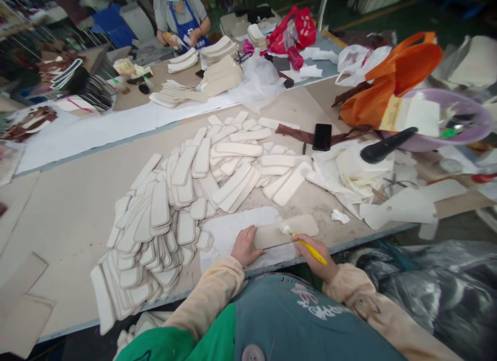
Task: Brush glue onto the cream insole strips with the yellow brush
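Observation:
My right hand (319, 260) is closed round the yellow handle of a brush (310, 245). The brush's white bristle end rests on a long beige strip with rounded corners (272, 233). At the strip's left end is my left hand (245, 246), its fingers and thumb closed over that end. Beneath the strip lies a white sheet (225, 231) near the table's front edge. A large heap of similar pale strips (155, 216) spreads to the left and beyond my hands, many stacked in overlapping rows.
A crumpled white scrap (340, 216) lies right of the strip. Farther right are a white container with a black handle (365, 161), a phone (322, 136), an orange bag (392, 86) and a purple basin (466, 104). Across the table a person in a blue apron (190, 29) handles pieces.

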`<state>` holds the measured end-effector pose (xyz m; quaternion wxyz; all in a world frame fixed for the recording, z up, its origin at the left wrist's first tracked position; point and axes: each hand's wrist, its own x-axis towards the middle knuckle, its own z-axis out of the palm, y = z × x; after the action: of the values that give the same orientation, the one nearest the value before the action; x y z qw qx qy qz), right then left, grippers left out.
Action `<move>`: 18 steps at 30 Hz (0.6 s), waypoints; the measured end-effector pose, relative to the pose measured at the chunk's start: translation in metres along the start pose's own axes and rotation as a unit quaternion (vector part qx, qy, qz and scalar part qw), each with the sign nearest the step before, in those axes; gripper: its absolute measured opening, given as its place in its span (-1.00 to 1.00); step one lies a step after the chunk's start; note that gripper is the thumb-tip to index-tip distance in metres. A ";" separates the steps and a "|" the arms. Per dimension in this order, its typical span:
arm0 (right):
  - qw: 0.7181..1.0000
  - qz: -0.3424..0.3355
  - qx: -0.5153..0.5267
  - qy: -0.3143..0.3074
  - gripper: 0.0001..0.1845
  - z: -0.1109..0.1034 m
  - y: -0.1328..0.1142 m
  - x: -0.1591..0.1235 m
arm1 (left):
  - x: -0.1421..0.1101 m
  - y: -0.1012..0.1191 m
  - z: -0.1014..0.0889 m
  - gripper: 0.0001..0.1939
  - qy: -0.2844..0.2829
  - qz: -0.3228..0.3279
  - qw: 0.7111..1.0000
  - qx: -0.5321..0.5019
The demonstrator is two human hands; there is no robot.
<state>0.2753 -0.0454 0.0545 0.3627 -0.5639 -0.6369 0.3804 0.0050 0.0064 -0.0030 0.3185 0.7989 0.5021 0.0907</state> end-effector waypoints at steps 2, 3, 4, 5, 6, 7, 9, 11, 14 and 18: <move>0.995 0.060 0.061 -0.052 -0.69 0.020 -0.016 0.008 | -0.001 0.000 0.001 -0.13 0.008 0.001 1.000 0.004; 0.990 0.088 0.082 -0.071 -0.66 0.029 -0.021 0.012 | -0.001 0.000 0.002 -0.13 0.011 0.002 1.000 0.004; 0.986 0.110 0.096 -0.086 -0.64 0.037 -0.024 0.016 | -0.001 0.000 0.002 -0.14 0.014 0.003 1.000 0.005; 0.982 0.127 0.106 -0.095 -0.63 0.044 -0.025 0.020 | -0.001 -0.001 0.003 -0.15 0.016 0.004 1.000 0.005; 0.979 0.140 0.112 -0.101 -0.62 0.050 -0.025 0.024 | -0.002 -0.001 0.003 -0.15 0.018 0.005 1.000 0.006; 0.976 0.148 0.116 -0.106 -0.62 0.055 -0.024 0.026 | -0.002 -0.001 0.003 -0.16 0.018 0.006 1.000 0.008; 0.973 0.160 0.121 -0.113 -0.62 0.063 -0.021 0.031 | -0.002 -0.001 0.003 -0.17 0.018 0.006 1.000 0.012; 0.972 0.168 0.123 -0.106 -0.63 0.068 -0.018 0.034 | -0.002 0.000 0.003 -0.19 0.018 0.001 1.000 0.017; 0.976 0.175 0.109 -0.073 -0.65 0.065 -0.015 0.035 | -0.002 0.001 0.003 -0.23 0.017 -0.012 0.999 0.025; 0.974 0.214 0.079 0.000 -0.68 0.040 -0.003 0.032 | -0.003 0.000 0.005 -0.24 0.013 -0.016 0.999 0.033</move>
<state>0.2355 -0.0168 0.0402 0.3162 -0.6572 -0.4692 0.4980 0.0057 0.0018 -0.0068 0.2870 0.7996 0.5214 0.0799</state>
